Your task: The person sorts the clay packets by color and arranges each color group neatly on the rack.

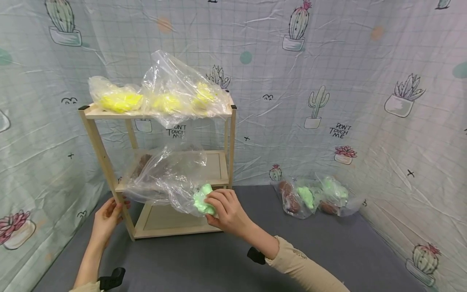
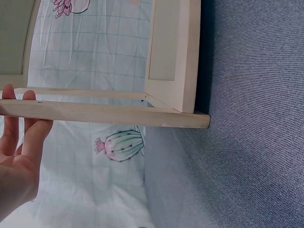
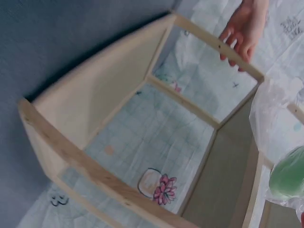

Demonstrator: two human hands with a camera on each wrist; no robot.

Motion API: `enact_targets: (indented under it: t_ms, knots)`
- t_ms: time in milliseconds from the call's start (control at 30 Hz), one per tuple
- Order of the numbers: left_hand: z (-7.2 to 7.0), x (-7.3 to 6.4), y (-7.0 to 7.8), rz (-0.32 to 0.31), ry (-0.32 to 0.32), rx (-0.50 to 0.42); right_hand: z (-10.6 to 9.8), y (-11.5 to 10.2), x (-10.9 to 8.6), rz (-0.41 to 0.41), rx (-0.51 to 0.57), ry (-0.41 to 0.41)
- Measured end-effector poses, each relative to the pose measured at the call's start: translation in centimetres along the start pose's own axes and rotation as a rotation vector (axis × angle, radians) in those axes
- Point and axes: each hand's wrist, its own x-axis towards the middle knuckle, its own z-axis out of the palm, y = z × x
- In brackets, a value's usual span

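Observation:
My right hand [image 1: 230, 211] pinches a light green lump [image 1: 203, 199] inside a clear plastic bag [image 1: 164, 178], in front of the wooden shelf rack [image 1: 175, 234]. The bag's loose film spreads left across the middle shelf. In the right wrist view the green lump [image 3: 288, 176] shows at the right edge, with most of that hand out of frame. My left hand [image 1: 106, 217] grips the rack's front left post [image 1: 106, 162] below the middle shelf. In the left wrist view two fingers of the left hand [image 2: 23, 147] pass behind the post [image 2: 109, 114], fingertips showing beyond it.
Bags with yellow lumps [image 1: 122, 102] lie on the top shelf. A brown lump [image 1: 141, 165] sits at the middle shelf's left end. To the right, bags with brown and green lumps [image 1: 306, 196] lie on the grey table [image 1: 292, 251] by the cactus-print curtain [image 1: 251, 154].

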Motion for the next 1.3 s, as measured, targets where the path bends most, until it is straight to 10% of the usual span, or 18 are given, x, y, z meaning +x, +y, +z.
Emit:
enact_targets:
  t_ms: [167,567,1300]
  knots:
    - [0.3,-0.6,2.7,0.035,-0.093,-0.209,-1.9,-0.8,-2.1,0.000,0.065,-0.036]
    - [0.0,0.1,-0.3,-0.018,0.016,0.008,-3.1,-3.2,-6.8,-0.018,0.136,-0.237]
    - [0.2,-0.1,-0.1,-0.023,0.026,0.056,6.0,-3.8,-7.8,-0.011,-0.156,-0.720]
